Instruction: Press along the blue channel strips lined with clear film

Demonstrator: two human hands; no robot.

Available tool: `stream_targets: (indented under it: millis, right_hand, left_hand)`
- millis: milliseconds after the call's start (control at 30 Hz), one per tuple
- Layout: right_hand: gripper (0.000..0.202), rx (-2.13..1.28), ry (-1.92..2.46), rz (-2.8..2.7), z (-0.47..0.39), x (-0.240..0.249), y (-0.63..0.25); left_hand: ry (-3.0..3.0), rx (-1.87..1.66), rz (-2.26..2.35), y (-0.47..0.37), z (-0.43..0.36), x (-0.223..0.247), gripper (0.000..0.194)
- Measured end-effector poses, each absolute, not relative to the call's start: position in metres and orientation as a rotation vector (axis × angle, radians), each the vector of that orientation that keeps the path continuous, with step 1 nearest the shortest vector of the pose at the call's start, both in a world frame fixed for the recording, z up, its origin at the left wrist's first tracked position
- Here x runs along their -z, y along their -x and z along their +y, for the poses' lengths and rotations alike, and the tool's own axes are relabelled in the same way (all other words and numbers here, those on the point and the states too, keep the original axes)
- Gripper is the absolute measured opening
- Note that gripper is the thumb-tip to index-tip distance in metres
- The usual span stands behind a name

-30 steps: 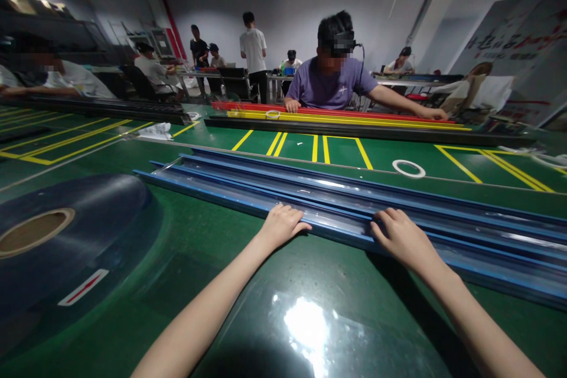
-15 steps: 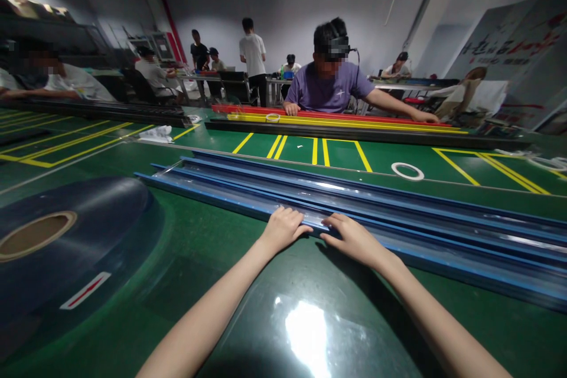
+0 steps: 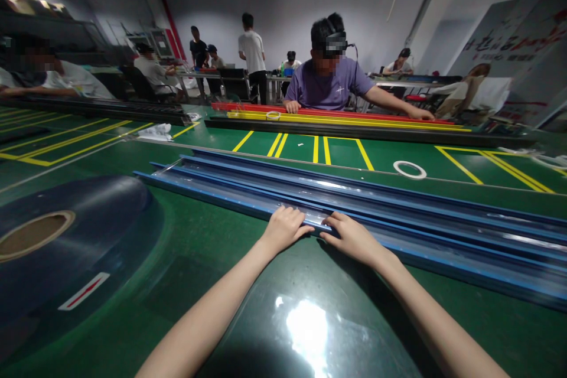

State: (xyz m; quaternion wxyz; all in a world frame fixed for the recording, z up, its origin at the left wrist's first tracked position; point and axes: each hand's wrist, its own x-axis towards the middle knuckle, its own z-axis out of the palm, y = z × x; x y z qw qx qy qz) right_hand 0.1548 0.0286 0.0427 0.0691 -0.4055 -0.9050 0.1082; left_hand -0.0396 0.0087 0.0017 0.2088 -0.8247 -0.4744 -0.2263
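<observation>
Several long blue channel strips lie side by side across the green table, with shiny clear film inside them. My left hand [image 3: 286,229] grips the near wall of the closest blue channel strip [image 3: 212,194], its fingers curled over the edge and the thumb on the near side. Just to the right, my right hand [image 3: 354,238] holds the same wall, fingers inside the channel and thumb against the outer face. A short gap separates the two thumbs. The inner fingertips are partly hidden.
On the left lies a large roll of clear film [image 3: 110,218] with a cardboard core [image 3: 71,221]. A white tape ring [image 3: 410,169] sits beyond the strips. Across the table a co-worker in purple [image 3: 330,85] handles red strips [image 3: 398,117], beside yellow and black ones.
My hands keep their grip in almost the same place. The camera view has shifted slightly, and the co-worker's outstretched hand has drawn in a little.
</observation>
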Motion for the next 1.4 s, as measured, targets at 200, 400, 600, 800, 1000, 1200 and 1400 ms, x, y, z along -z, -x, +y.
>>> stream_targets:
  millis: [200, 400, 600, 800, 1000, 1200, 1400]
  right_hand:
    - [0.029, -0.253, 1.268, -2.546, 0.028, -0.052, -0.158]
    - [0.023, 0.033, 1.251, -2.374, 0.034, -0.043, -0.16]
    - [0.025, 0.161, 1.336, -2.374, 0.034, -0.036, -0.149]
    - [0.032, 0.308, 1.362, -2.362, 0.033, -0.033, -0.138]
    - [0.034, 0.395, 1.344, -2.401, 0.035, -0.028, -0.141]
    - [0.034, 0.433, 1.348, -2.404, 0.038, -0.028, -0.14]
    - [0.035, 0.468, 1.378, -2.41, 0.039, -0.029, -0.14]
  left_hand:
    - [2.296, 0.605, -1.322, 0.039, 0.008, -0.001, 0.038]
    - [2.303, 0.633, -1.325, 0.039, 0.008, -0.001, 0.037]
    - [2.265, 0.711, -1.339, 0.04, 0.006, -0.003, 0.036]
    - [2.241, 0.73, -1.355, 0.04, 0.005, -0.005, 0.034]
    - [2.231, 0.729, -1.349, 0.04, 0.005, -0.004, 0.031]
    - [2.221, 0.742, -1.368, 0.04, 0.003, -0.004, 0.027]
    - [2.203, 0.771, -1.399, 0.04, 0.003, -0.003, 0.025]
